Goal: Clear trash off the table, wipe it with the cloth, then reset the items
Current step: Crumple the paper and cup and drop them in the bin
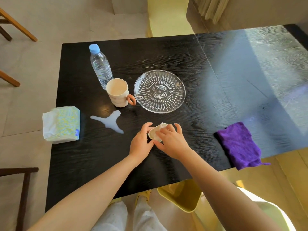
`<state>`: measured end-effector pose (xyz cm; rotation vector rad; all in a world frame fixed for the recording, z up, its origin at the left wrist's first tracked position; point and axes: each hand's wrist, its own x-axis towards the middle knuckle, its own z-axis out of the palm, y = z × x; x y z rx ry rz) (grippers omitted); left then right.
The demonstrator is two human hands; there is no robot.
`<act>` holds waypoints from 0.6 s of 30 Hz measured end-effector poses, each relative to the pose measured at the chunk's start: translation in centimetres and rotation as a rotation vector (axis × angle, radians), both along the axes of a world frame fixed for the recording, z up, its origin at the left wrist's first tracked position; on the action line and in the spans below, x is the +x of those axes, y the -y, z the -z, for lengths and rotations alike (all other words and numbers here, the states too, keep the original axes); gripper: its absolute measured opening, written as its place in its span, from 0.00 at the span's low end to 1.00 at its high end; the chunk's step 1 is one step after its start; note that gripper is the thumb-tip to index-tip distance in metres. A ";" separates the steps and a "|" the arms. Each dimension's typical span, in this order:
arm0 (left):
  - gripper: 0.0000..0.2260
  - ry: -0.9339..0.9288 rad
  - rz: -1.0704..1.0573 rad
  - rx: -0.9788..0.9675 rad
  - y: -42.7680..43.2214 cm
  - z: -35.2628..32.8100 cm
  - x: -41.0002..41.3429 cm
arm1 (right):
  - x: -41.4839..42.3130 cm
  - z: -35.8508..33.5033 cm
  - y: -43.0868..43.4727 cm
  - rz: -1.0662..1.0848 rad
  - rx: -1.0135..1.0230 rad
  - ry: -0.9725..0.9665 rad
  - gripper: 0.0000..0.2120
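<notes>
On the black table [100,164] my left hand [141,140] and my right hand [171,140] both close around a small crumpled white paper [154,133] near the middle front. A pale liquid spill [110,121] lies left of the hands. A purple cloth [240,144] rests at the right front edge, partly over it. Behind the hands stand a cream mug [117,92] with a brown handle, a water bottle [100,65] with a blue cap, and a clear glass plate [159,91]. A tissue pack [60,125] sits at the left edge.
A yellow bin [181,195] stands under the table's front edge by my legs. Wooden chairs [13,25] are on the left, and a dark chair frame [21,189] at lower left. A yellow seat [166,19] is beyond the table.
</notes>
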<state>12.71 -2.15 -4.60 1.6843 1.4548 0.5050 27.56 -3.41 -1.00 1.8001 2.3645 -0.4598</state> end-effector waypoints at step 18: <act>0.24 0.012 0.005 -0.015 -0.7 0.2 -0.5 | 2.0 0.0 -0.3 -0.172 0.036 -0.006 0.26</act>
